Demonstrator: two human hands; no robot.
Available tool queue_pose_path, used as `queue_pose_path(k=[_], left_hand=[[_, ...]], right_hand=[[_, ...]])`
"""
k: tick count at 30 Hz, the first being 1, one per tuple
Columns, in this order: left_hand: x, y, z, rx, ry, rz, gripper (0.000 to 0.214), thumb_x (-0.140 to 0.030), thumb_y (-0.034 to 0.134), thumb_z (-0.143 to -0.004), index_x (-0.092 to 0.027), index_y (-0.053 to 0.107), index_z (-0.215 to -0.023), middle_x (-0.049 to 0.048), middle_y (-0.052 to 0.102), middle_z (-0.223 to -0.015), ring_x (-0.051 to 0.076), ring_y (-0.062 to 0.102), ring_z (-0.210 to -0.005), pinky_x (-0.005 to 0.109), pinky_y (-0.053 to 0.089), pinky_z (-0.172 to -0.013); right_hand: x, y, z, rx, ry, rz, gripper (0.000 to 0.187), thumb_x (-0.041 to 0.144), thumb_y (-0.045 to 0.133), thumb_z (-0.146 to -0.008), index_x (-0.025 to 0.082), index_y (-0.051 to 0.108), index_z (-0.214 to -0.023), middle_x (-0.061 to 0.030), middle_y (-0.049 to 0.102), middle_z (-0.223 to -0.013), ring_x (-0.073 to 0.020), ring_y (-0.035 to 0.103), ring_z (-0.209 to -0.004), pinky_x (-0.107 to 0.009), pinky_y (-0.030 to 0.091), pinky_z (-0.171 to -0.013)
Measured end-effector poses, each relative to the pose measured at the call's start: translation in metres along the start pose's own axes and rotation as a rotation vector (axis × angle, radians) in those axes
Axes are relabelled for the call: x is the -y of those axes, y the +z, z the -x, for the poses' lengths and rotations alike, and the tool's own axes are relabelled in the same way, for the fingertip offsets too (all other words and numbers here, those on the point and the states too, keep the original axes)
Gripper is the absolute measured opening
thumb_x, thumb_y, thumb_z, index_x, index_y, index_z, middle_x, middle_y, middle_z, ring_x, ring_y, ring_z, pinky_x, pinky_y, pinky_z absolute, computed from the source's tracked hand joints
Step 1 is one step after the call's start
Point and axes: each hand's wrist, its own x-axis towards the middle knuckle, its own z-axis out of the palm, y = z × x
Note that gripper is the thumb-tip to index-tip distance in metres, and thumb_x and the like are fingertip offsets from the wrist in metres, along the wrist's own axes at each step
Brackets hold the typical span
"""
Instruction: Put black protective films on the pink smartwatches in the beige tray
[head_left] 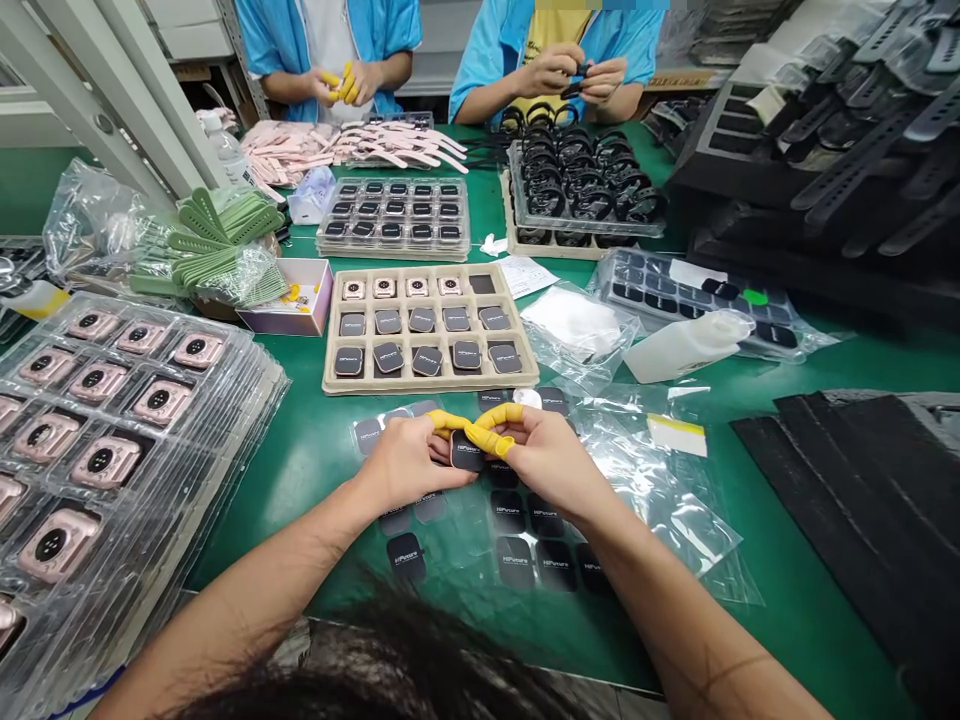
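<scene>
Between my two hands a smartwatch case (466,452) is held, its dark face with white "HiFuture" lettering turned up. My left hand (412,450) grips its left side, a yellow finger cot on one finger. My right hand (536,440), with yellow finger cots on thumb and forefinger, presses at its upper right edge. Beneath and around the hands lie clear sheets with dark HiFuture screen films (515,562). Just beyond stands a beige tray (431,386) of watch cases: the back row shows pink undersides with sensors, the nearer rows dark lettered faces.
Stacked clear trays (247,400) of pink watches fill the left. Green straps (225,250), a small box (289,318) and a white bottle (686,345) stand farther back. Dark foam sheets (840,500) lie right. Two co-workers in blue sit opposite, near pink straps (292,150) and black watches (577,175).
</scene>
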Motion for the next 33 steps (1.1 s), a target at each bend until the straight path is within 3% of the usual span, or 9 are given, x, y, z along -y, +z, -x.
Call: queue_pose_path(k=[15, 20, 22, 25, 30, 33], left_hand=[[-0.001, -0.001, 0.001, 0.005, -0.037, -0.023, 0.044, -0.02, 0.086, -0.064, -0.015, 0.071, -0.105, -0.0001, 0.075, -0.071, 0.019, 0.075, -0.071, 0.024, 0.058, -0.064], [0.001, -0.001, 0.001, -0.006, -0.049, 0.044, 0.052, -0.02, 0.086, -0.064, -0.015, 0.07, -0.113, 0.0007, 0.075, -0.074, 0.018, 0.074, -0.071, 0.025, 0.058, -0.066], [0.002, -0.001, 0.002, -0.004, -0.044, 0.061, 0.054, -0.019, 0.087, -0.064, -0.015, 0.069, -0.115, -0.0004, 0.074, -0.072, 0.017, 0.073, -0.07, 0.025, 0.058, -0.066], [0.001, -0.003, 0.002, 0.004, -0.033, 0.062, 0.052, -0.02, 0.088, -0.063, -0.015, 0.069, -0.111, 0.0, 0.074, -0.072, 0.018, 0.074, -0.071, 0.026, 0.059, -0.068], [-0.004, -0.004, 0.002, 0.035, -0.054, 0.141, 0.063, -0.033, 0.093, -0.063, -0.012, 0.067, -0.117, 0.0016, 0.074, -0.072, 0.018, 0.074, -0.07, 0.026, 0.058, -0.067], [-0.005, -0.003, 0.002, -0.045, -0.037, 0.029, 0.04, -0.039, 0.08, -0.08, -0.014, 0.071, -0.11, 0.001, 0.073, -0.068, 0.016, 0.071, -0.064, 0.024, 0.055, -0.061]], right_hand=[[-0.001, 0.002, 0.0, -0.005, -0.003, 0.055, 0.042, 0.056, 0.085, -0.061, 0.021, 0.071, -0.079, -0.0055, 0.074, -0.081, -0.0215, 0.069, -0.078, -0.035, 0.057, -0.073], [-0.006, -0.003, 0.002, -0.166, -0.063, 0.145, 0.045, 0.055, 0.08, -0.072, 0.024, 0.069, -0.102, -0.0034, 0.07, -0.089, -0.0167, 0.066, -0.067, -0.032, 0.058, -0.063], [-0.007, -0.003, 0.003, -0.071, -0.065, 0.088, 0.05, 0.054, 0.081, -0.071, 0.024, 0.067, -0.109, -0.0024, 0.069, -0.091, -0.0153, 0.066, -0.065, -0.031, 0.058, -0.06], [-0.01, 0.004, 0.002, 0.091, -0.073, 0.05, 0.053, 0.05, 0.088, -0.064, 0.021, 0.069, -0.104, -0.0001, 0.067, -0.081, -0.0149, 0.064, -0.062, -0.029, 0.056, -0.056], [-0.015, 0.012, -0.002, 0.023, -0.038, 0.013, 0.033, 0.052, 0.072, -0.081, 0.022, 0.07, -0.095, -0.0021, 0.071, -0.078, -0.0171, 0.067, -0.059, -0.03, 0.059, -0.056], [-0.019, 0.013, 0.002, 0.027, -0.065, -0.034, 0.03, 0.049, 0.066, -0.088, 0.023, 0.071, -0.102, -0.0022, 0.071, -0.083, -0.0178, 0.069, -0.066, -0.032, 0.063, -0.063]])
